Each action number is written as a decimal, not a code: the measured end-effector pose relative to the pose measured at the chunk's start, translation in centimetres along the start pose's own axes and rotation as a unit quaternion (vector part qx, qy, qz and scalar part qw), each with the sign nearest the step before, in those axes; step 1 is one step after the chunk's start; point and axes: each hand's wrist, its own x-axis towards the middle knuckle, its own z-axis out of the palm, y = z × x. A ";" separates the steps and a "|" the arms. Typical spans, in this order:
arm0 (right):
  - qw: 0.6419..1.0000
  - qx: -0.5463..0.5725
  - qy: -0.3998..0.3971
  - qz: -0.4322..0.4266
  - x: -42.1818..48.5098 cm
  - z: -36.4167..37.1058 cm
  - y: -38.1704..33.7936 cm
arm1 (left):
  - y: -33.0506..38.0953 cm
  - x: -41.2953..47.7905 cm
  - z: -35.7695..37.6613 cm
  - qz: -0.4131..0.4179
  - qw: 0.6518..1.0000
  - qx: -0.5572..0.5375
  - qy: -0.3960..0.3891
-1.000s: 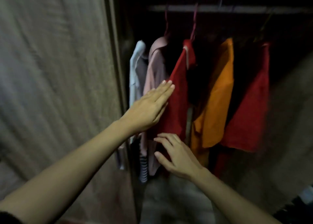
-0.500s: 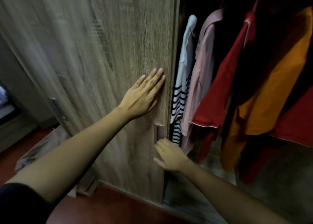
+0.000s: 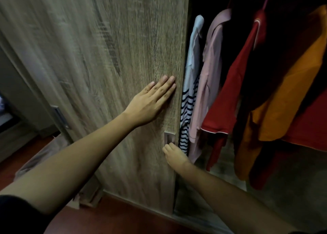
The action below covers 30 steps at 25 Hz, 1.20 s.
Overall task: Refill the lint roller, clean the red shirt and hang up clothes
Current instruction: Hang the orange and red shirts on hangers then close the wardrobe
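Hands moved from red shirt (image 3: pixel 230 95) to wood-grain wardrobe door (image 3: pixel 123 39): left hand (image 3: pixel 150 103) pressed flat, right hand (image 3: pixel 174 154) hooked recessed metal handle (image 3: pixel 169 136). Likely closing; next, slide toward 3 o'clock.

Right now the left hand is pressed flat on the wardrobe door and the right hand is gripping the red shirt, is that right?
Not quite. In the head view the right hand is not on the red shirt; its fingers curl at the recessed handle on the door's edge. The left hand is indeed flat on the wardrobe door.
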 end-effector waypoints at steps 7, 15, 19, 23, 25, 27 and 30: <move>0.999 0.044 -0.021 0.011 -4.4 2.4 0.7 | 4.1 3.3 0.3 0.021 0.998 -0.036 0.041; 0.995 0.033 -0.052 0.084 -13.2 5.5 1.7 | 10.7 8.9 0.0 0.086 0.991 -0.043 0.097; 0.986 0.050 -0.114 0.111 -17.6 7.3 2.1 | 15.0 12.2 -0.3 0.109 0.985 -0.061 0.116; 0.971 0.086 -0.155 0.162 -21.8 8.9 2.8 | 19.3 15.5 -0.6 0.121 0.982 -0.069 0.131; 0.962 0.104 -0.173 0.186 -23.8 10.0 3.1 | 21.7 17.2 -0.9 0.126 0.980 -0.067 0.137; 0.952 0.123 -0.194 0.201 -25.9 10.8 3.4 | 23.9 18.7 -1.1 0.136 0.978 -0.062 0.144; 0.943 0.144 -0.205 0.221 -28.7 12.1 4.3 | 26.5 20.8 -1.5 0.148 0.976 -0.059 0.149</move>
